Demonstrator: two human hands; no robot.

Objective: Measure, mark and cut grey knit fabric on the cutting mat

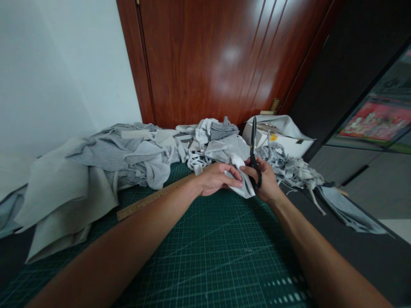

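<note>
My left hand [221,177] pinches a folded piece of light grey fabric [245,188] above the cutting mat. On the fabric's other side, my right hand [263,177] is wrapped round the handles of black scissors [253,141]. The scissor blades point up and away from me and look closed, apart from the fabric. My right thumb and fingertips also touch the fabric's edge. Behind my hands lies a heap of grey cloth pieces [224,143]. A wooden ruler [154,199] lies on the mat beyond my left forearm.
The green gridded cutting mat [199,244] covers the dark table. More grey fabric [64,184] is piled at the left against the wall. A white box [285,143] and shredded cloth strips [292,169] are at the right, near a dark cabinet [362,167]. A wooden door [218,60] stands behind.
</note>
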